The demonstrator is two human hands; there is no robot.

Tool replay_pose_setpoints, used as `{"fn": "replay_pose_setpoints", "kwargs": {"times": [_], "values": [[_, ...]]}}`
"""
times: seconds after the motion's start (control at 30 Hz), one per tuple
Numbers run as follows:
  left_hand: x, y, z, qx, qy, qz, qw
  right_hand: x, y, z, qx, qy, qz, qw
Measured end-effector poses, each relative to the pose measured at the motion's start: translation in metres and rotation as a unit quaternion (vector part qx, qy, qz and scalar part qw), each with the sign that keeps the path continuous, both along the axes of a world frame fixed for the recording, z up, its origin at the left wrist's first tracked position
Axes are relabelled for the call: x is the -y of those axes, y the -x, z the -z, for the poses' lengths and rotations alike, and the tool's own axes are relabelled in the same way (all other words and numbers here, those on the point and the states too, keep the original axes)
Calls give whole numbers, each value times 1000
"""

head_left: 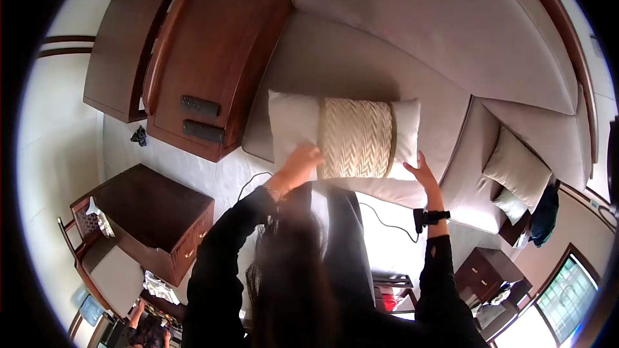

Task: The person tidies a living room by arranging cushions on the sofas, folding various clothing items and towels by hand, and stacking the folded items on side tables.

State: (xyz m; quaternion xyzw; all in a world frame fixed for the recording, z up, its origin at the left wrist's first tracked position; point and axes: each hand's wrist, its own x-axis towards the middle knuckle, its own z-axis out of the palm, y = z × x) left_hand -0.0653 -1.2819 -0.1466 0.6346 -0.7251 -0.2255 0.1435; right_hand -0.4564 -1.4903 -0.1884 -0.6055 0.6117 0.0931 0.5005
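Observation:
A pale cushion (pixel 293 119) with a braided cream band (pixel 356 138) across its middle lies flat on the grey-beige sofa seat (pixel 329 51). At the cushion's near edge, left of the band, my left hand (pixel 300 166) rests with its fingers curled together against the fabric; they are slightly blurred. My right hand (pixel 424 175) is at the near right corner, thumb and fingers apart, its thumb by the cushion's edge. A black band with a small device (pixel 431 218) is on my right wrist.
Two dark remotes (pixel 201 130) lie on the wooden side table (pixel 213 45) at left. Smaller cushions (pixel 518 169) sit on the sofa's right section. A thin cable (pixel 393 225) runs across the floor near my legs. Another person (pixel 151 332) is at the bottom left.

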Motion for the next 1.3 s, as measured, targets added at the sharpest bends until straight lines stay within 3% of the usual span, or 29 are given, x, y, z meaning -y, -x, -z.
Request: {"fn": "replay_pose_setpoints", "kwargs": {"times": [0.03,0.07,0.13,0.17,0.2,0.23,0.27,0.3,0.33,0.37,0.43,0.47,0.5,0.57,0.63,0.67,0.77,0.83,0.87,0.9,0.97,1.0,1.07,1.1,1.17,1.2,1.23,1.3], "values": [[-7,-15,5,-39,-85,-47,995,1,17,42,8,42,-16,999],[-15,-24,-1,-57,-63,-140,987,3,9,34,4,39,-12,999],[-33,-43,0,-67,-30,-292,954,10,-10,8,87,-41,144,985],[-43,-49,16,-57,-17,-356,933,15,-15,3,112,-66,201,971],[-63,-61,64,-152,-90,-453,874,22,-22,6,81,-90,222,968],[-52,-70,56,-150,-92,-444,879,26,-28,14,65,-103,237,964],[-42,-78,46,-329,-212,-478,786,29,-34,23,50,-115,252,960],[-32,-79,41,-489,-324,-489,646,28,-38,32,114,-97,253,956],[-30,-82,57,-524,-350,-463,623,30,-40,38,177,-75,254,948],[-23,-80,73,-471,-361,-523,612,34,-43,44,172,-70,264,946],[-6,-72,62,-610,-254,-494,565,43,-43,64,134,-57,218,965],[18,-73,41,-563,-303,-518,569,48,-40,76,60,-36,232,970],[27,-75,30,-538,-302,-496,611,51,-42,85,-12,-17,242,970],[32,-87,30,-480,-233,-423,733,46,-65,30,35,13,280,959],[56,-96,-19,-442,-170,-416,777,42,-76,10,181,68,350,917],[68,-101,-37,-410,-106,-405,810,45,-85,-17,177,51,397,899],[112,-149,-43,-491,-107,-380,776,66,-111,-66,334,131,417,835],[157,-174,-49,-474,-86,-306,822,95,-126,-81,376,164,391,824],[174,-188,-31,-453,-90,-358,812,116,-127,-61,369,188,372,831],[194,-174,-63,-389,-150,-450,790,133,-132,-44,340,173,349,856],[215,-180,-49,-455,-166,-443,755,159,-149,8,319,229,277,877],[228,-188,-28,-455,-163,-441,756,163,-158,8,321,231,277,875],[252,-208,15,-287,63,-317,902,171,-182,7,290,179,213,916],[257,-206,10,-291,65,-313,902,174,-188,8,288,184,215,915],[277,-193,-15,-7,21,-149,989,186,-191,7,226,99,242,938],[280,-191,-9,-18,-57,-143,988,182,-188,3,214,100,215,948],[278,-192,-2,-20,-60,-139,988,174,-187,1,210,100,220,947],[288,-194,6,-5,-127,-142,982,166,-175,-12,296,51,249,921]]}}
